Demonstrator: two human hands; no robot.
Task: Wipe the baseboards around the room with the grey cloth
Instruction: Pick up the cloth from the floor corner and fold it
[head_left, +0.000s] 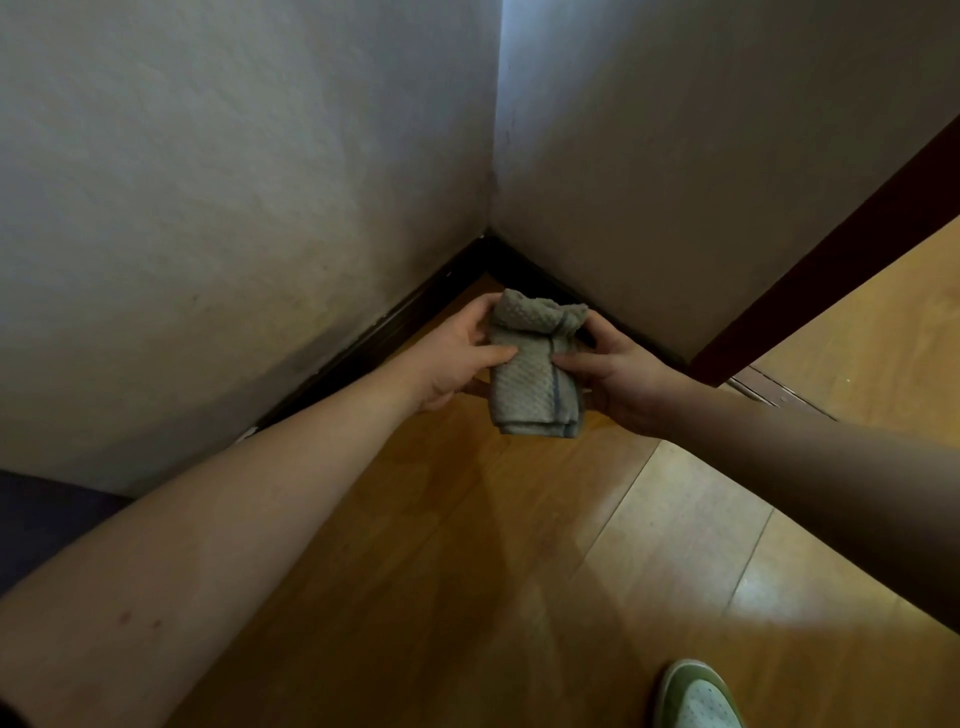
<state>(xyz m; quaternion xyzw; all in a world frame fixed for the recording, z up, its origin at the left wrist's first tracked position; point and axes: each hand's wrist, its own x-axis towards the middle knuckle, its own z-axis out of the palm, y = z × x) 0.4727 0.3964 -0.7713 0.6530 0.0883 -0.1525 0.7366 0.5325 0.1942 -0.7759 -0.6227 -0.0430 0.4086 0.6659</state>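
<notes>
Hands meet over the floor just short of a room corner, both on the grey cloth (535, 364). It is folded into a thick pad with a blue stitched seam running down its near face (its far end bunched into a loose roll), and it is held up off the wooden floor (467, 545). The left hand (457, 353) grips the cloth's left edge, thumb across the front and fingers curled round the far end. The right hand (613, 374) pinches the right edge, thumb on the front face, fingers tucked behind. Dark baseboards (405, 325) run along the foot of both white walls (234, 182) and meet in the corner just beyond the cloth; the cloth touches neither. To the right a dark red door frame (831, 260) rises beside a threshold strip. A green and white shoe (698, 699) stands at the near right edge.
</notes>
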